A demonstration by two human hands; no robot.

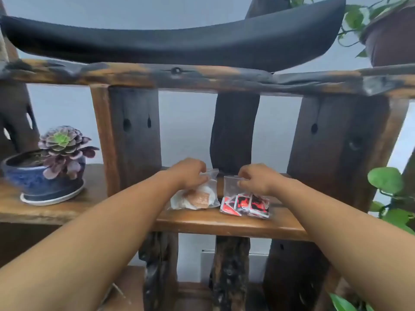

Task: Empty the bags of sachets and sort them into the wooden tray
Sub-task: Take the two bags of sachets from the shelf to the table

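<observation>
- The left hand (189, 172) pinches the top edge of a clear bag (197, 194) that holds white and pale orange sachets — fingers closed on the plastic near its zip strip.
- The right hand (254, 178) grips the top edge of a second clear bag (244, 202), this one packed with red, black and white sachets; the fingertips are curled onto the seal.
- Both bags rest on the wooden shelf (224, 223), side by side and just apart, the pale one to the left of the red one.
- A dark wooden upright (233, 129) rises from the shelf right behind the gap between the two bags.
- Further left along the shelf, well apart from the bags, a purple-and-green succulent (64, 147) sits in a blue pot (38, 181) on a white saucer (54, 198).
- Above the shelf a rough wooden rail (202, 77) runs across, with a long black curved object (179, 41) lying over it — I cannot tell what that is.
- Green leaves (385, 179) hang off the shelf's right end.
</observation>
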